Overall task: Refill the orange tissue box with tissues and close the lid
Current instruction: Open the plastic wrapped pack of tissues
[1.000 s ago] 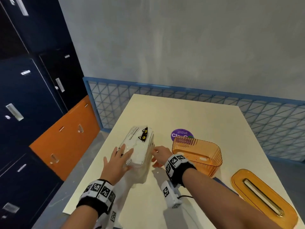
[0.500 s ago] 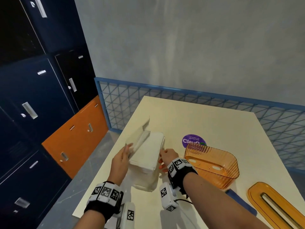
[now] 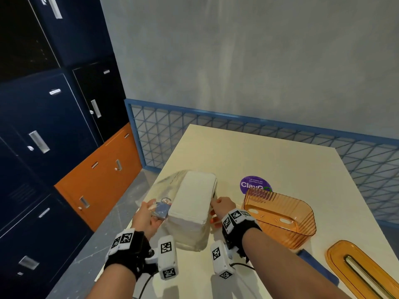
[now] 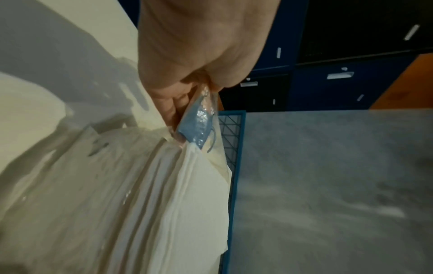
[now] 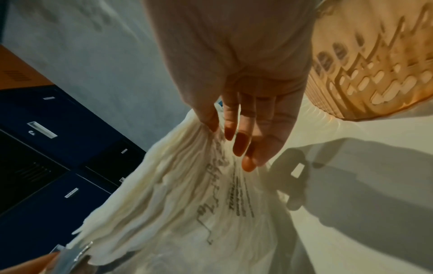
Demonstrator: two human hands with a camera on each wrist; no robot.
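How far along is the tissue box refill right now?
Done: lid off, lying on the table; orange box open and empty. In hand: left hand pinches the plastic wrapper, peeled off the top of the tissue stack, which the right hand holds. Left: load tissues, close lid.

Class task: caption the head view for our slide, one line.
Left hand grips the clear wrapper, right hand holds the tissue stack; orange box stands open, lid apart.
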